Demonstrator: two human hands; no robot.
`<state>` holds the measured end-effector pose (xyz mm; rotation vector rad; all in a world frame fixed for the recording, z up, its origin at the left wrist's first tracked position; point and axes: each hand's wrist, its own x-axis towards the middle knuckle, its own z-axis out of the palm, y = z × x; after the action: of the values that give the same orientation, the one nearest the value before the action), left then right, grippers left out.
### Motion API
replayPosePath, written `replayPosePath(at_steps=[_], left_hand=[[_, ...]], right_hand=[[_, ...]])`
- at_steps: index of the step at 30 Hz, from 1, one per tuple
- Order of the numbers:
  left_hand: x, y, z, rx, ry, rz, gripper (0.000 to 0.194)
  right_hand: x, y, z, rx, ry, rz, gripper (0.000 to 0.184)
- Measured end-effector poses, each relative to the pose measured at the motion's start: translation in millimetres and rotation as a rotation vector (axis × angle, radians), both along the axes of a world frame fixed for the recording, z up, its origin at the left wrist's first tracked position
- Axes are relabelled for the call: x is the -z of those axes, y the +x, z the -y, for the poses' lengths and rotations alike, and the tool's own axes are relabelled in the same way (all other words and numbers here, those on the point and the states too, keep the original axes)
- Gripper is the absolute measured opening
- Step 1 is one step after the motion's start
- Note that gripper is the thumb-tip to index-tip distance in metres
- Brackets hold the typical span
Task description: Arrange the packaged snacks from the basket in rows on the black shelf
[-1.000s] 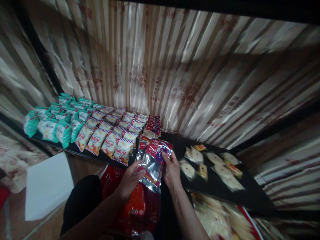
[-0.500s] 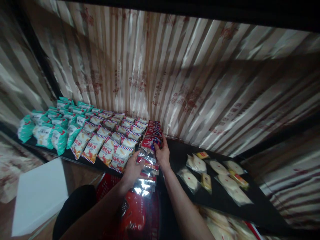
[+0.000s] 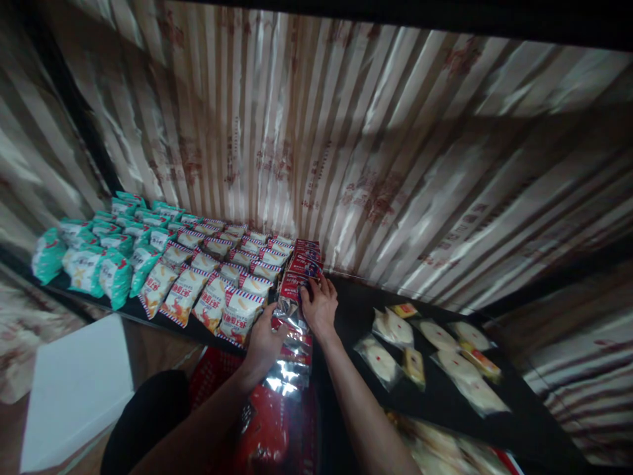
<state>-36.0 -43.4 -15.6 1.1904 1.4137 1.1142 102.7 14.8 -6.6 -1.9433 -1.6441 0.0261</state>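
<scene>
Nothing's legible tbh: red characters (image 3: 184,295) on puffy white plastic bags (image 3: 240,315) at 8 o'clock, lettering (image 3: 291,288) on flat red foil packets (image 3: 302,265) at 7, print (image 3: 462,227) on pleated beige curtain (image 3: 341,119) at 1.

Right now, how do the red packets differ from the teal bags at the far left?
Colour: the red packets are red with silvery parts; the teal bags are teal and white.
Shape: the red packets look flat, the teal bags puffed.
Handling: the left hand and right hand are at the red packets; neither is near the teal bags.
Shared: both are grouped along the black shelf.
</scene>
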Motion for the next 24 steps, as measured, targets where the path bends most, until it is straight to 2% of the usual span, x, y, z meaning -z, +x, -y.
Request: replayPosePath(at_steps=[4,7,10,14,17,20,24], left_hand=[[-6.8,2.2,0.0,-0.007,0.026,-0.089,0.046],[-6.7,2.4,0.1,0.015,0.071,-0.146,0.046],[-7.3,0.8,4.4,0.048,0.173,-0.389,0.046],[-15.7,-2.8,19.2,0.044,0.303,-0.766,0.043],[-19.7,-4.1,29.7,0.056,0.447,-0.944,0.036],[-15.2,-2.5,34.0,0.109,0.521,-1.011,0.030],[-4.2,0.9,33.5,0.121,0.561,-1.000,0.032]], right_hand=[[-7.8,-5.8,1.2,-0.149,-0.014,0.071,0.043],[-9.9,-11.2,2.1,-0.199,-0.088,0.112,0.045],[-8.7,-14.0,2.6,-0.215,-0.121,0.150,0.047],[-6.6,-13.5,1.5,-0.221,-0.116,0.166,0.048],[-6.6,-13.1,-0.4,-0.230,-0.141,0.151,0.048],[-5.9,-13.3,-2.2,-0.235,-0.159,0.151,0.048],[-3.4,-13.3,-3.0,-0.245,-0.137,0.171,0.047]])
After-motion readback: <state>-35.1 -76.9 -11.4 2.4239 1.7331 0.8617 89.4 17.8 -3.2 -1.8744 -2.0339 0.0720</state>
